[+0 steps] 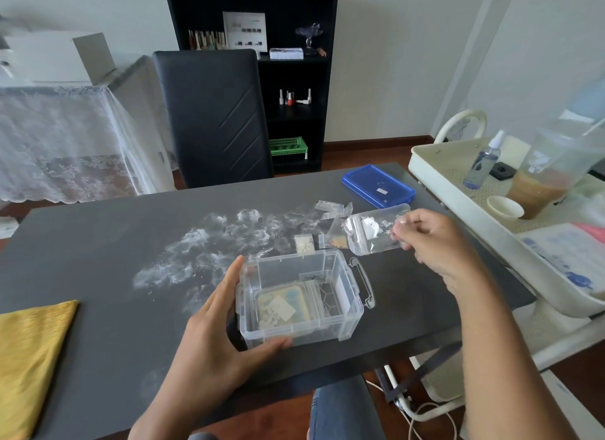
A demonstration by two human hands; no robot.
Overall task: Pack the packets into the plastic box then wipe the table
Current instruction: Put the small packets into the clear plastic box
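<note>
We are steadying the clear plastic box (299,297) with our left hand (212,335), which is lying open against the box's left wall, its fingers (229,282) stretched along that side and the thumb pressing the near edge; it is bracing the box rather than closing around it. The box is sitting lidless on the dark desk (98,243), near the desk's front edge, and some flat packets are already lying inside it.

Our right hand (432,240) is hovering just beyond and to the right of the box, its fingers pinched tight on the edge of a clear zip packet (373,230), which is hanging in the air above the desk. More small packets (327,223) are lying on the desk just behind the box. Farther behind the box, a blue lid (378,186) is resting flat near the desk's far right edge.

Behind and to the left of the box, a patch of white powder (203,249) is smearing the desk. Well to the left of the box, a yellow cloth (29,358) is lying at the desk's near corner.
</note>
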